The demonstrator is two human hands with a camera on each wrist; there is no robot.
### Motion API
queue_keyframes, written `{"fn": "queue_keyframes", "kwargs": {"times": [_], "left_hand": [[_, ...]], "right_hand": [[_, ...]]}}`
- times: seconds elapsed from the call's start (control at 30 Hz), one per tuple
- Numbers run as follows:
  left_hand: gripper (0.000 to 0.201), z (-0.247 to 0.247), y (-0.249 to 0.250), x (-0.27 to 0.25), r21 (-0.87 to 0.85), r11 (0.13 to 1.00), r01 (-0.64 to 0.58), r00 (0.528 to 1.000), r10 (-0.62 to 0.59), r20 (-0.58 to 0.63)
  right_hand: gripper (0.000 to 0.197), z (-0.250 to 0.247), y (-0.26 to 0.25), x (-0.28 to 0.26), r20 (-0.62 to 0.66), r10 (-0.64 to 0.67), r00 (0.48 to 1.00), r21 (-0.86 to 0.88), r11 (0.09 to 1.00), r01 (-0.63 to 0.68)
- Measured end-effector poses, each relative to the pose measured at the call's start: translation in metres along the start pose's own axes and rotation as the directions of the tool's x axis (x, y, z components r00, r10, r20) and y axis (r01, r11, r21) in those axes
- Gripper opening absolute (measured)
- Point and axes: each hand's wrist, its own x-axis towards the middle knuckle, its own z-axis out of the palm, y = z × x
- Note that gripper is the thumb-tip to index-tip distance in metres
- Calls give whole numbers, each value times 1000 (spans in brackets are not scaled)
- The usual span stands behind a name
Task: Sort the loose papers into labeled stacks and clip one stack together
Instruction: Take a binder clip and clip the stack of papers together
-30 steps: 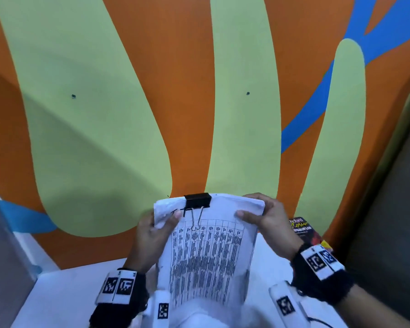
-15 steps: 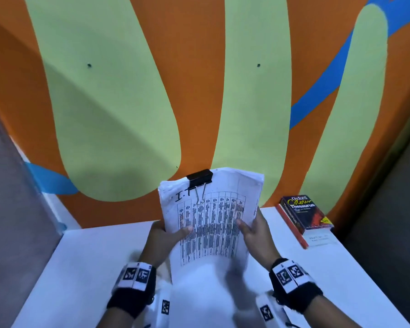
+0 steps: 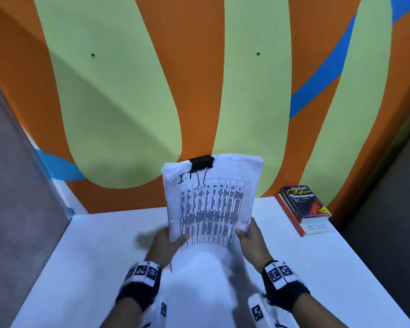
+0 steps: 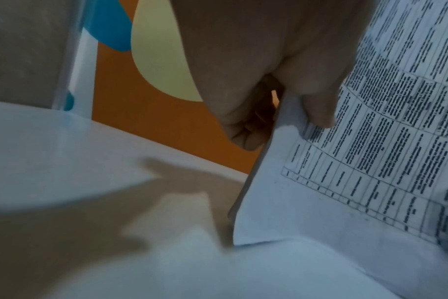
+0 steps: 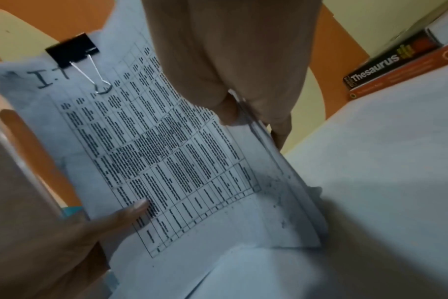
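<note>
Where the orange wall [image 3: 199, 67] with pale green and blue shapes meets it, a white desk [image 3: 92, 256] carries the items listed below.

Item 1, clipped paper stack [image 3: 213, 204]: held upright above the desk, near its middle, printed table facing the person, lower end bowed toward the camera. Handwritten "I.T" at top left. The lower edge washes out in glare in the head view; whether it touches the desk cannot be told there. The print is too blurred to read.

Item 2, books [image 3: 303, 207]: two stacked at the far right of the desk against the wall, well apart from the stack. The top one reads "Oxford Thesaurus"; the lower one is orange-spined, with a white label too small to read.

Item 3, left hand [image 3: 166, 245]: grip closed on the stack's lower left edge, thumb [image 4: 317, 109] across the printed face, fingers curled behind. The fingers behind the paper are mostly hidden.

Item 4, right hand [image 3: 251, 240]: grip closed on the lower right edge, thumb in front, fingers [image 5: 279, 133] behind the sheets. Both wrists wear black bands with square-patterned markers.

Item 5, black binder clip [image 3: 201, 162]: clamped over the stack's top edge, left of centre, one silver wire handle folded down on the front page beside the "I.T".
</note>
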Motion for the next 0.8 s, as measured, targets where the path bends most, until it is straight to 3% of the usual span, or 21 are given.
{"fn": "queue_keyframes", "kwargs": {"times": [0.13,0.27,0.4,0.53,0.63,0.7,0.8], "left_hand": [[15,-3,-8,-15,22,999,-37,999,37,2],[21,-4,-27,-23,135,991,-8,999,12,-32],[35,5,-61,-22,292,950,113,993,-117,-5],[69,11,-97,-13,415,876,244,964,-266,-4],[73,10,-85,-18,469,844,261,960,-276,-36],[78,9,-75,-27,455,854,252,965,-260,-46],[117,3,-62,-54,402,902,157,978,-200,66]], "right_hand": [[16,-8,-5,-8,43,-53,998,-53,997,55],[14,-6,-2,-15,146,9,989,-156,988,14],[14,11,15,-14,213,191,958,-228,963,-141],[12,25,30,-12,179,293,939,-325,919,-225],[57,25,32,-9,187,277,943,-323,923,-208],[91,18,30,-15,286,217,934,-433,898,-76],[105,-2,27,-40,489,128,863,-501,851,158]]}}
